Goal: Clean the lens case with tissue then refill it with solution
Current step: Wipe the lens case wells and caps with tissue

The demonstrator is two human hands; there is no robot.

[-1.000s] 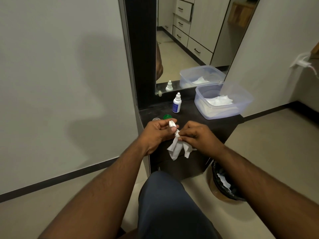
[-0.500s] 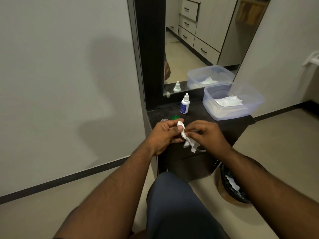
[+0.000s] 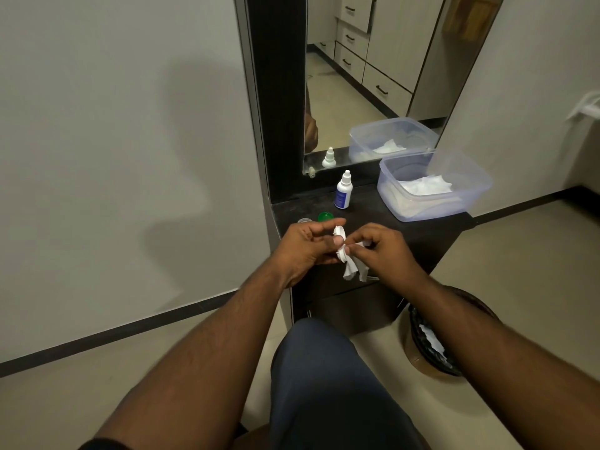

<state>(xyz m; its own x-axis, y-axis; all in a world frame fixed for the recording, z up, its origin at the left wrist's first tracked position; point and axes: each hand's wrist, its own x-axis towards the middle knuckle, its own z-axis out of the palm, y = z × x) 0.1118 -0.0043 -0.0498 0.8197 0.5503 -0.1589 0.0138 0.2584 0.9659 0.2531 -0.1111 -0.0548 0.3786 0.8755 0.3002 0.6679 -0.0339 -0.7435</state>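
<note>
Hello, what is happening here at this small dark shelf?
A seated person is wiping a small white lens case, held in the left hand, with a crumpled white tissue pinched in the right hand. The small white solution bottle with a blue label stands untouched on the dark shelf, beside a green cap. Refilling is not yet begun.

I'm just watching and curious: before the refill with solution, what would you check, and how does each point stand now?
1. Case held firmly: ok, left hand grips it.
2. Tissue on the case: ok, right hand pinches it there.
3. Wells wiped dry: cannot tell, hidden by fingers.
4. Bottle within reach: ok, upright on the shelf.
5. Bottle opened: not ok, cap looks on.
6. Green cap off the case: ok, lying on the shelf.
</note>
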